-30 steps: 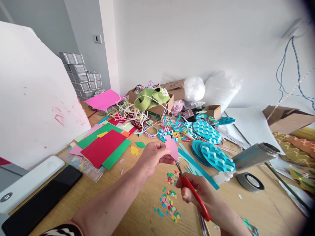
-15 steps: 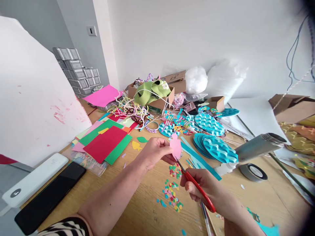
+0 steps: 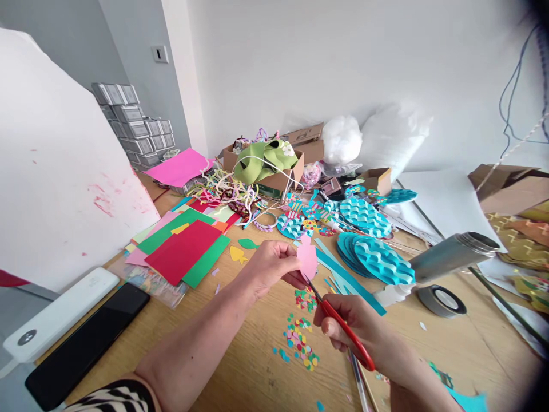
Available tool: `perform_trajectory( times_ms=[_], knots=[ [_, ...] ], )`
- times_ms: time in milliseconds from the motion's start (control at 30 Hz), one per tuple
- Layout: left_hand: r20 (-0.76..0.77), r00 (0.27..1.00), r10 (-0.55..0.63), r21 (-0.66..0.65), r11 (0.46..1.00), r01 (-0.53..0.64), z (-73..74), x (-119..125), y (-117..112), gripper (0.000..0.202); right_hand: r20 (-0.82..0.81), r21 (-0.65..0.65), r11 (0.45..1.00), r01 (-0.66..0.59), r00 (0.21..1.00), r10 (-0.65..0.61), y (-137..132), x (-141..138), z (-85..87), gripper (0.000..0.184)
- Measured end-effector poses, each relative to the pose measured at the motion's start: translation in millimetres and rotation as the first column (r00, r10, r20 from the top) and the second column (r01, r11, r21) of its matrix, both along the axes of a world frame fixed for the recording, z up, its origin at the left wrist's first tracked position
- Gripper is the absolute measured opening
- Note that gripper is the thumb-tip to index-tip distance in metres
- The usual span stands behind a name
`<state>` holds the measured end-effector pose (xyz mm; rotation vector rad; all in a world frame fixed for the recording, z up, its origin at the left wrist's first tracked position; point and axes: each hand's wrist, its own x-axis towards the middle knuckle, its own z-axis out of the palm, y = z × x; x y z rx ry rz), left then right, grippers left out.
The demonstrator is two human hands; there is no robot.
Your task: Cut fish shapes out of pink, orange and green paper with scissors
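Between the thumb and fingers of my left hand is a small pink paper cutout, held up above the table. My right hand grips red-handled scissors, whose blade tips meet the lower edge of the pink paper. Below the hands lie several small round paper dots in mixed colours. A yellow paper fish and a green paper leaf shape rest to the left of my left hand.
Coloured paper sheets are stacked on the left, near a black phone and a white power bank. Blue wavy discs, a metal flask and its lid stand right. A cardboard box is behind.
Almost nothing differs. The pink paper has tilted very slightly at the scissor tips, while both hands stay in nearly the same place.
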<state>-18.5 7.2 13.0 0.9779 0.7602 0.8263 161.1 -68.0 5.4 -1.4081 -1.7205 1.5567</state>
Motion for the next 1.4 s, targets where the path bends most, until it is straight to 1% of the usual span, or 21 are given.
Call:
perform_trajectory(
  times_ms=[333,567,967,1400],
  knots=[
    [-0.007,1.0,-0.02,0.012,1.0,0.021,-1.2,-0.9,0.7,0.019,0.029,-0.036,0.999,-0.004,1.0,0.005,1.1,-3.0,5.6,0.071],
    [-0.008,1.0,-0.03,0.017,0.999,0.031,-2.5,-0.9,1.7,0.02,0.047,-0.016,1.0,-0.015,0.999,0.015,0.8,-2.0,5.0,0.072],
    [-0.004,0.999,-0.037,0.02,0.999,0.037,-2.6,-1.1,1.1,0.019,0.07,-0.031,0.999,-0.017,0.997,0.019,1.3,-4.4,7.4,0.075],
    [-0.009,1.0,-0.019,0.01,1.0,0.019,-0.7,-0.6,0.7,0.019,0.079,-0.025,1.0,-0.017,0.997,0.019,1.5,-3.8,7.0,0.074]
  ],
)
